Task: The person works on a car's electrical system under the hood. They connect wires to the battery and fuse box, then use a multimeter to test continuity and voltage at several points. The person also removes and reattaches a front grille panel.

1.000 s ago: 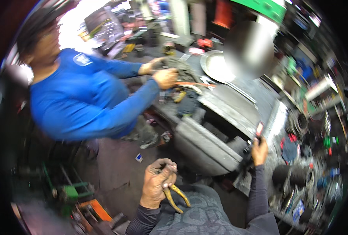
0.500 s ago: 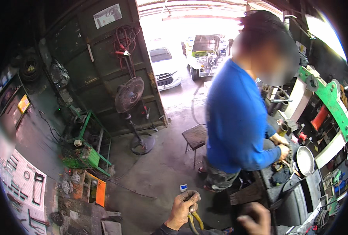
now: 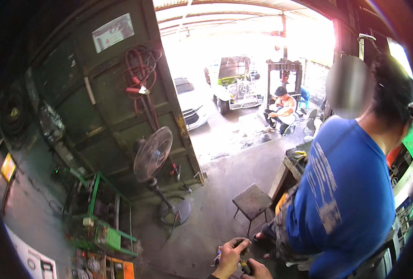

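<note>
At the lower edge, my left hand is closed, thumb against bent fingers. Just below its fingers shows a short dark and yellow piece of the pliers; most of them is hidden by my hands. Beside it, my right hand has come in with its thumb and fingers around the same pliers, partly cut off by the frame's edge. Both hands are close together in front of me.
A person in a blue shirt stands close on my right. Ahead are a stool and a standing fan. A green metal frame and an orange-sided box stand left. Vehicles and a seated person are outside.
My right hand has moved left to meet my left hand at the pliers. The view has swung, and the person in blue now appears farther right, turned more away.
</note>
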Motion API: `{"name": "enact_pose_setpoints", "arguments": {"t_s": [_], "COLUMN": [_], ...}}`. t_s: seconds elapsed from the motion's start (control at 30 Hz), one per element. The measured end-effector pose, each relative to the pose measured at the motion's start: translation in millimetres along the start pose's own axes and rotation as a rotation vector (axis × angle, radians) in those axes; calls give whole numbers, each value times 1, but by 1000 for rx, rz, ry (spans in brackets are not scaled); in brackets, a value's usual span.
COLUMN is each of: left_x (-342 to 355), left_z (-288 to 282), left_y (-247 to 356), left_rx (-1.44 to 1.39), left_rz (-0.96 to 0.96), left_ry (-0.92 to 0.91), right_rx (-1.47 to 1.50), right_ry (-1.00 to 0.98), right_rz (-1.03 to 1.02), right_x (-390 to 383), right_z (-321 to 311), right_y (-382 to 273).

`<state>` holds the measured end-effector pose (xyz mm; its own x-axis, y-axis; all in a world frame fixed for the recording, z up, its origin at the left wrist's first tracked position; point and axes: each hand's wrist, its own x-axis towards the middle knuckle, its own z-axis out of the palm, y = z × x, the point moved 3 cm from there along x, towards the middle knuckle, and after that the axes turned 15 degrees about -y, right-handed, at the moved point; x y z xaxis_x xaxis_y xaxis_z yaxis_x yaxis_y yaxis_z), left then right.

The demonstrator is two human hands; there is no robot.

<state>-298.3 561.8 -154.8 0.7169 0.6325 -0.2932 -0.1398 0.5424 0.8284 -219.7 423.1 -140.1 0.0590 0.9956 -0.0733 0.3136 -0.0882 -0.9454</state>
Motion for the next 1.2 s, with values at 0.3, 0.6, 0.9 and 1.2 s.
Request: {"name": "enact_pose_setpoints", "arguments": {"t_s": [0.3,0.6,0.9,1.2], "left_x": [236,505,856,1202], "left_z": [-198,-264,-259,-322], "left_y": [195,266,457,486], "left_rx": [218,-43,291,692], "left_rz": [111,56,42,-20], "left_ry": [214,5,-267,-150], "right_rx": [14,502,61,189], "right_ry": [30,250,-13,119], "right_rz": [341,183,292,505], "right_x": [287,565,865,1120], "right_z": [-66,-190,-337,-504], "right_y": [29,78,80,200]}}
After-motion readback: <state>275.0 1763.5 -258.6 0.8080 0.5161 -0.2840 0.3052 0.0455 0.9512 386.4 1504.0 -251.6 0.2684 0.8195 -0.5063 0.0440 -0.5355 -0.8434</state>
